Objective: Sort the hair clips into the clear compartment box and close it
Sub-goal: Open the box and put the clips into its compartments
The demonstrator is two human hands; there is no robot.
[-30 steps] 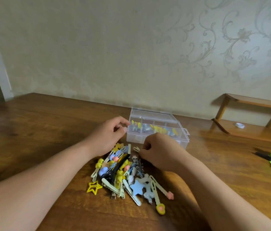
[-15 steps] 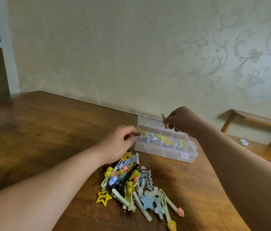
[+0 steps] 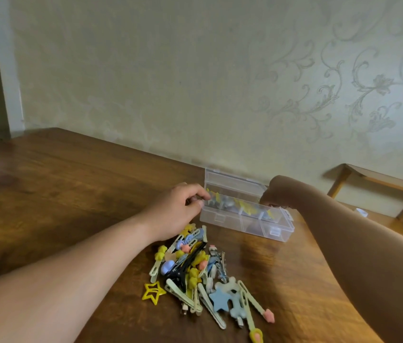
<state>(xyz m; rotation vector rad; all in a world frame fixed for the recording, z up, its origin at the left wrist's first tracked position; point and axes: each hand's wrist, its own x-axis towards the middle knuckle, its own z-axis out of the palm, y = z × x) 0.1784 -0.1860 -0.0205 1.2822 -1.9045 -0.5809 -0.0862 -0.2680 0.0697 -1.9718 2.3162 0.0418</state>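
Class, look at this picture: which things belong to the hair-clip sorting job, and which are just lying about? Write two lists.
Job: clear plastic compartment box, open; heap of coloured hair clips; yellow star-shaped clip; left hand gripping the box's end; right hand over the box.
Lying about: low wooden rack; small white round object on it.

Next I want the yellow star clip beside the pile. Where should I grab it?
Probably pinch an outer point of the yellow star clip, coming from the left: it lies flat, and only that side is free of the pile.
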